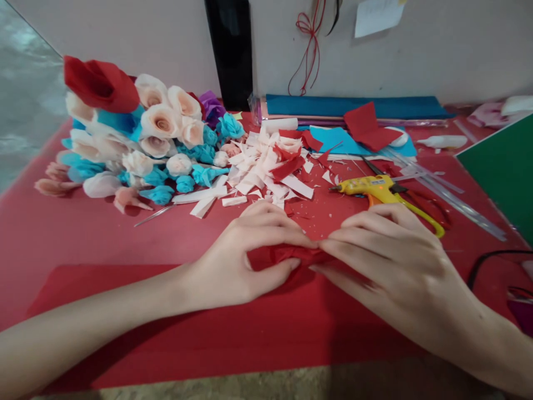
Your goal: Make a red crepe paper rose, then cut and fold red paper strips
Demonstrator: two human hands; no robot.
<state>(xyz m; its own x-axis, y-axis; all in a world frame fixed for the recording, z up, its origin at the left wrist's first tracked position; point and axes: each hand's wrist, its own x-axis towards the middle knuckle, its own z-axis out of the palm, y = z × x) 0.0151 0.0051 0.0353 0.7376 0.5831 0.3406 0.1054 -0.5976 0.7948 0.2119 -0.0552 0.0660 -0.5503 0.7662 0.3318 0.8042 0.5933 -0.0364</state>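
Between thumb and fingers, my left hand (254,255) pinches a small piece of red crepe paper (287,254), gathered and creased. My right hand (387,261) holds the right end of the same piece, its fingertips meeting those of my left hand. Fingers partly hide the piece. Below both hands a wide red sheet (187,339) lies along the table's front edge. Just beyond the hands is a heap of pale pink and red paper scraps (266,161). A yellow glue gun (366,186) lies behind my right hand.
Paper flowers (160,122) in white, blue, pink and red are piled at the back left. Blue paper (353,108) lies along the wall. Clear glue sticks (453,194), pliers (425,205) and a green board (503,172) are on the right. A thin metal rod (153,215) lies left of the scraps.
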